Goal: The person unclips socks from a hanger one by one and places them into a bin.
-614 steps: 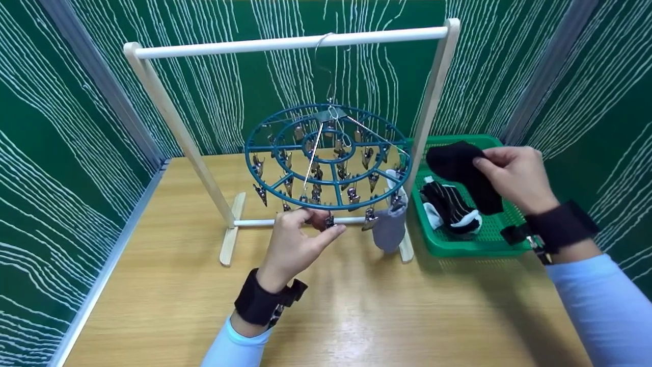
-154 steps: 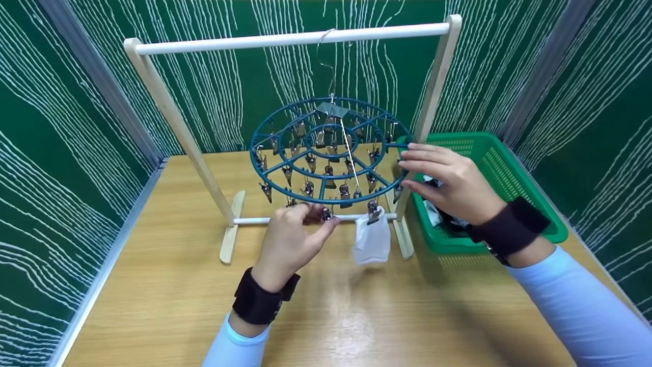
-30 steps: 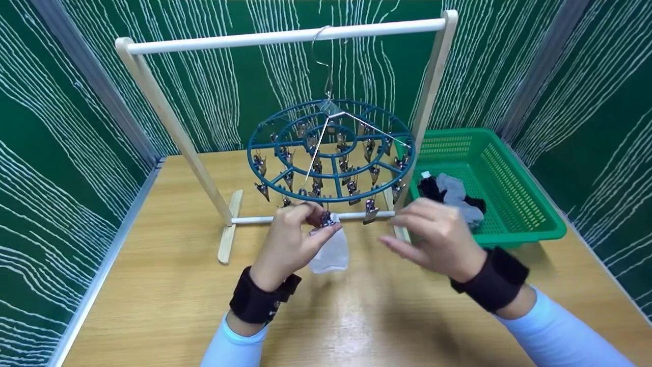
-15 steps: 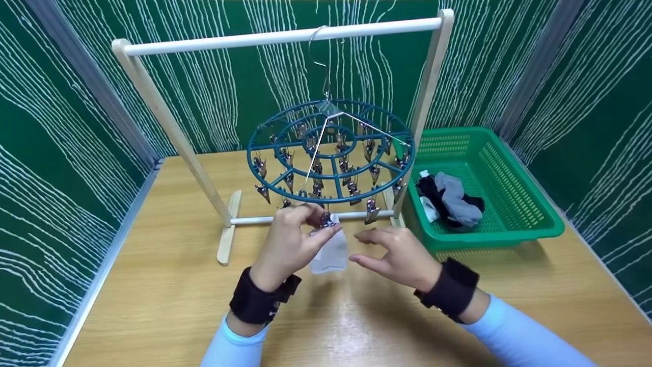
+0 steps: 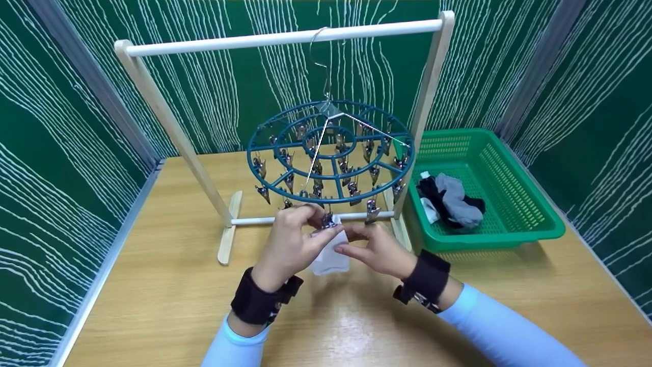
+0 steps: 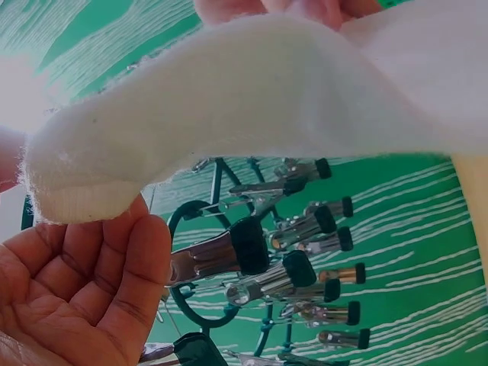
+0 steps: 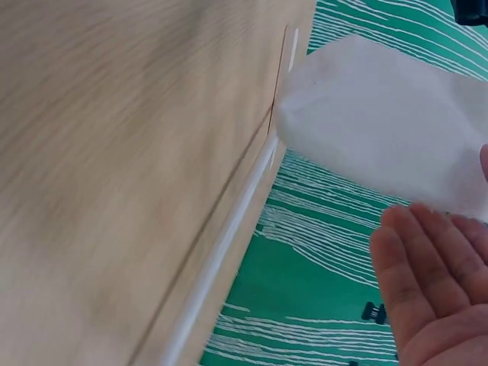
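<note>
- Left hand is raised at the front rim of the round teal plastic clip hanger, thumb and forefinger pinched on a small metal clip hanging from that rim.
- White fabric sock hangs from that same clip, just under the left fingers; the left wrist view shows the sock close up above the palm with rows of metal clips behind it.
- Right hand is just beside the sock on its right side, fingers mostly straight and touching the fabric edge; cannot tell whether it actually pinches the cloth.
- Right wrist view: open palm next to the white sock, fingers not curled round it.
- The hanger hangs by a wire hook from the pale wooden rail stand standing on the light wooden table.
- Green plastic mesh basket sits on the table to the right of the stand, well apart from both hands.
- In the basket lies a heap of black and grey socks.
- Black straps on both wrists, light blue sleeves.
</note>
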`<action>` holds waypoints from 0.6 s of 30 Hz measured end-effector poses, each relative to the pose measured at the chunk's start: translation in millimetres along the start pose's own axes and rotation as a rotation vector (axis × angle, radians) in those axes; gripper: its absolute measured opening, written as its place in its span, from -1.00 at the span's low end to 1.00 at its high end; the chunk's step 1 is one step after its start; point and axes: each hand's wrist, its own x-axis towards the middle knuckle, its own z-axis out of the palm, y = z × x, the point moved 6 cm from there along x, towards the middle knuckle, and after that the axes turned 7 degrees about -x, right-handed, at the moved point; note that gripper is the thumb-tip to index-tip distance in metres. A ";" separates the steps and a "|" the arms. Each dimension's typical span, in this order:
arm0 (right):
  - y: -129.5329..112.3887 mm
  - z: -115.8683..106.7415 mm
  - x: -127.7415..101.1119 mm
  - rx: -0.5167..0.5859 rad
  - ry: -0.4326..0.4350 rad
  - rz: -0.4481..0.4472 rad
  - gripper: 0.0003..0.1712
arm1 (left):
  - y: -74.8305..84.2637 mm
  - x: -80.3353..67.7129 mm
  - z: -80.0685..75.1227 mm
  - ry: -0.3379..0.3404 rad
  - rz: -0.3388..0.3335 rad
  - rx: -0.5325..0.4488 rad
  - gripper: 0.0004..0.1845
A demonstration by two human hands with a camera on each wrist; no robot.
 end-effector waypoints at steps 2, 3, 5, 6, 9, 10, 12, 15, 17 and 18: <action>0.7 1.9 2.5 0.041 -0.012 0.006 -0.62 | -0.1 -0.1 0.0 0.004 0.006 -0.002 -0.83; 0.7 2.6 3.2 0.055 -0.018 0.006 -0.63 | -0.2 -0.2 0.1 0.005 0.008 -0.001 -0.83; 0.6 3.6 3.7 0.078 -0.027 0.005 -0.66 | -0.1 -0.4 0.2 0.005 0.011 -0.002 -0.83; 0.8 3.8 3.8 0.089 -0.029 0.003 -0.68 | 0.2 -0.3 0.3 0.003 0.011 -0.003 -0.83; 1.2 3.5 3.5 0.106 -0.024 0.005 -0.74 | 1.1 -0.4 0.4 0.000 0.005 -0.005 -0.84; 1.4 3.3 3.3 0.108 -0.022 0.008 -0.76 | 1.2 -0.4 0.4 0.001 0.001 -0.005 -0.84; 1.9 3.1 2.8 0.110 -0.017 0.015 -0.78 | 1.7 -0.6 0.2 0.005 -0.004 0.002 -0.84; 2.5 3.4 1.2 0.100 -0.015 0.033 -0.80 | 2.4 -1.2 -0.9 0.019 -0.010 0.023 -0.82; 2.9 4.1 0.2 0.091 -0.014 0.043 -0.80 | 3.5 -1.5 -1.9 0.032 -0.006 0.033 -0.81; 3.2 4.5 -0.2 0.086 -0.014 0.046 -0.81 | 3.7 -1.6 -2.2 0.038 -0.004 0.038 -0.80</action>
